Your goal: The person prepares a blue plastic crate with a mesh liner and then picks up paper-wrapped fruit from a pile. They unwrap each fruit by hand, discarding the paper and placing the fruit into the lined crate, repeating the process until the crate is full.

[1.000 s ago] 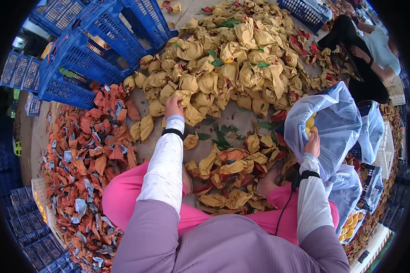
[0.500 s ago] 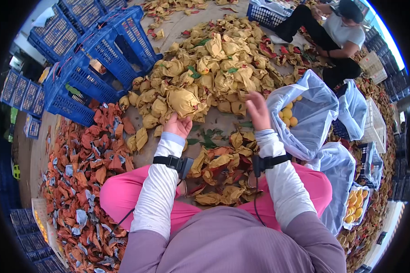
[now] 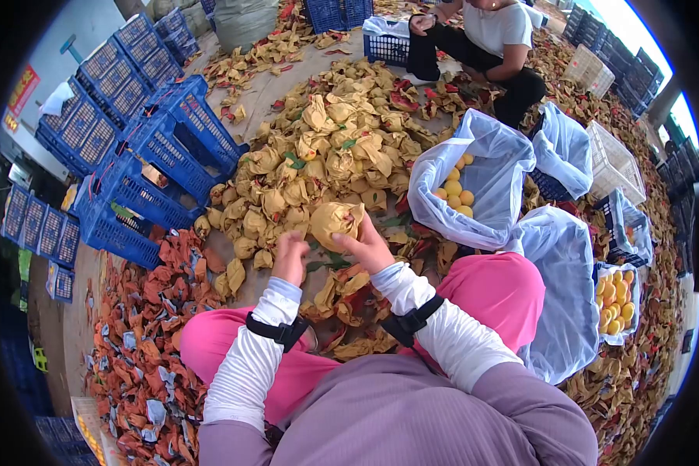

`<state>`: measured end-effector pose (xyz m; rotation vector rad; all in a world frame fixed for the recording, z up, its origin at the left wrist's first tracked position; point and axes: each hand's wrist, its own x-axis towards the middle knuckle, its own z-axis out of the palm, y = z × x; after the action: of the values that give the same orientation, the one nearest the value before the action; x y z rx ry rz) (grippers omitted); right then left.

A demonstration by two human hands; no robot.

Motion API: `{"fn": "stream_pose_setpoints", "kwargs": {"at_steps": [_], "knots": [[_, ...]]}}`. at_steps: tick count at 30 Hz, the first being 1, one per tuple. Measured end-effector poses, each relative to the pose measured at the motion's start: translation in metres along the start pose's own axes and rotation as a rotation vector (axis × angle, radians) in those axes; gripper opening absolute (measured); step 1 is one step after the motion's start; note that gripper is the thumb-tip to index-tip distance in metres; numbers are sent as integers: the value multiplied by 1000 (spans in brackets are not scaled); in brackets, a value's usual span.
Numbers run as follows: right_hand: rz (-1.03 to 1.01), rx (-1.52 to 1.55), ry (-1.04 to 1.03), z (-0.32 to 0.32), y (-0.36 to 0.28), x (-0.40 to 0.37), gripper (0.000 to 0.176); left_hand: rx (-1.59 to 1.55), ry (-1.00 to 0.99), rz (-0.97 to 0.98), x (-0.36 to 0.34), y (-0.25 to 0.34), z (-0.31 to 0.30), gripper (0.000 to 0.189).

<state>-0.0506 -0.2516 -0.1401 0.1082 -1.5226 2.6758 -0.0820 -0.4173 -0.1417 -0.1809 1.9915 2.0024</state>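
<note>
A fruit wrapped in a yellowish-brown paper bag [image 3: 335, 223] is held up in front of my lap. My right hand [image 3: 371, 250] grips it from the right and below, thumb across the near side. Just left of it, apart from the bag, my left hand [image 3: 290, 258] has its fingers loosely bent and slightly apart, with nothing visible in them. Beyond both hands rises a heap of similar bagged fruit [image 3: 318, 159]. Torn yellowish wrappers [image 3: 342, 299] lie between my legs.
Orange-brown wrappers [image 3: 151, 334] cover the floor at left, below blue crates [image 3: 159, 147]. At right stand a plastic-lined crate [image 3: 505, 194] holding yellow fruit, another plastic liner [image 3: 559, 287], and a box of orange fruit [image 3: 615, 303]. A person [image 3: 501, 46] sits at the back right.
The bagged fruit has passed from my left hand to my right and is nearer my body. My right hand has moved left to it. The view has tilted up and turned right.
</note>
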Motion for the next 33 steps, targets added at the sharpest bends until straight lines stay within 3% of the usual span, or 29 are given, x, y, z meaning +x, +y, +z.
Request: {"fn": "stream_pose_setpoints", "kwargs": {"at_steps": [1,3,5,9,12,14,17,21,23,25,27,29,30,33], "knots": [[-5,1,10,-6,1,-4,60,89,-2,215,-6,13,-2,34],[30,-275,-137,-9,-5,-12,58,222,-227,461,-7,24,7,39],[-25,-370,-199,-10,3,-14,55,570,-356,736,-9,35,15,41],[-222,-578,-108,-9,1,-18,44,455,-319,617,-3,27,18,37],[-425,-829,-15,-4,4,-15,36,527,-204,759,-4,23,24,32],[-421,-776,-16,4,2,-11,32,545,-73,803,-4,21,30,27],[-413,-673,28,6,4,-6,25,527,-56,812,3,21,32,25],[-346,-589,31,0,4,4,19,414,-161,685,8,31,26,25],[-370,-650,-66,-6,0,10,19,408,-176,676,8,36,17,25],[-310,-744,-143,-7,4,10,18,445,-256,474,14,27,7,22],[-314,-779,-115,-6,7,13,18,431,-181,558,13,24,11,20],[-350,-909,-105,-8,11,16,18,618,-106,634,12,28,10,19],[-373,-933,-90,-5,10,18,16,597,-119,497,9,31,11,21],[-383,-894,-12,-4,23,23,13,347,-174,448,15,14,10,26]]}}
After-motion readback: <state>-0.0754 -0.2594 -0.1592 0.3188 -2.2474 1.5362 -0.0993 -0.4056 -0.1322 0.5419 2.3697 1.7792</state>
